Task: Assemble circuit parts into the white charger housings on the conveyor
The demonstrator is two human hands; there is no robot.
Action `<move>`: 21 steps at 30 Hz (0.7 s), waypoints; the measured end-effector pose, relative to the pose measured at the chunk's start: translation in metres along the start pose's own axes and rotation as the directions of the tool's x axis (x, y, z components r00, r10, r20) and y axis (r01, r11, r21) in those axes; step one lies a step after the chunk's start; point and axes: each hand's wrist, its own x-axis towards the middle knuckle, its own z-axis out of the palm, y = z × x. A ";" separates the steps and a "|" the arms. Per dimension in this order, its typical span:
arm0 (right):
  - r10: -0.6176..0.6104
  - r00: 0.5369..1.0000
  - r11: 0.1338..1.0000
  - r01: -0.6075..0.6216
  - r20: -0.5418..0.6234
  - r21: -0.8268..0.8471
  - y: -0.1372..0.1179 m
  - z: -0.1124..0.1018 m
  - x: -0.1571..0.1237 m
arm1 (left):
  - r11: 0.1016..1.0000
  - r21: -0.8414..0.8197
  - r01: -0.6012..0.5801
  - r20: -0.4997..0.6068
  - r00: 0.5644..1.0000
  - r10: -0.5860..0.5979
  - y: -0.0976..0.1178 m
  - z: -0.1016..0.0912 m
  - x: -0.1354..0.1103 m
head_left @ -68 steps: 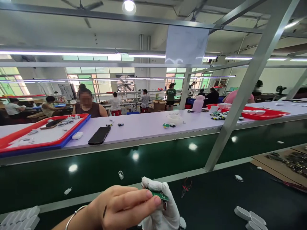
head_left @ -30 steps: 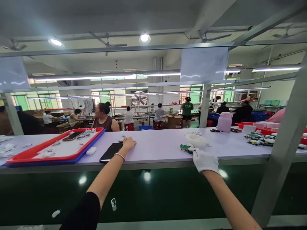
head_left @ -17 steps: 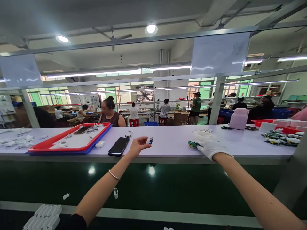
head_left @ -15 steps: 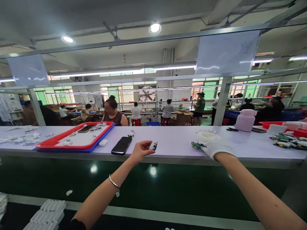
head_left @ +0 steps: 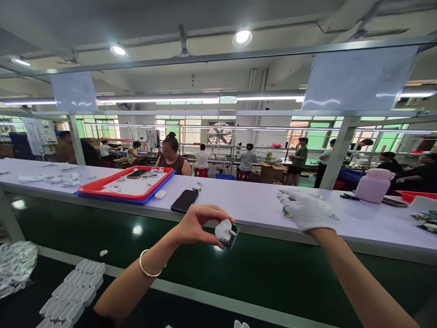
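Observation:
My left hand [head_left: 196,224], bare with a bracelet on the wrist, is held out over the green conveyor belt [head_left: 136,237]. It pinches a small green circuit board with a white plug part [head_left: 227,233] between thumb and fingers. My right hand [head_left: 307,210] wears a white glove and reaches onto the lilac shelf [head_left: 246,205]. Its fingers lie spread over a roll of clear tape and small green boards [head_left: 286,211], which it mostly hides.
A black phone [head_left: 185,201] and a red tray on a blue one [head_left: 126,183] sit on the shelf to the left. A lilac bottle [head_left: 373,185] stands at right. White plastic parts [head_left: 73,296] lie in rows at lower left. A person sits opposite, others work behind.
My left hand picked a small part off the shelf near the phone and drew it back over the belt. My gloved right hand stayed by the tape roll. The view swung left.

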 end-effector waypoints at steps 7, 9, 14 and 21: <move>-0.566 0.816 0.696 0.548 -0.116 0.464 -0.091 -0.026 -0.121 | 0.995 0.098 0.009 0.100 0.995 -0.019 0.014 0.003 -0.002; -0.605 0.775 0.655 0.615 -0.182 0.439 -0.102 -0.027 -0.138 | 0.998 0.058 0.031 0.133 0.990 -0.038 0.017 0.005 -0.002; -0.577 0.768 0.648 0.638 -0.279 0.416 -0.110 -0.025 -0.147 | 1.000 -0.002 0.030 0.172 0.985 -0.029 0.022 0.007 -0.002; -0.531 0.800 0.654 0.597 -0.279 0.465 -0.109 -0.026 -0.147 | 0.994 -0.042 0.100 0.164 0.982 -0.092 0.019 0.007 -0.001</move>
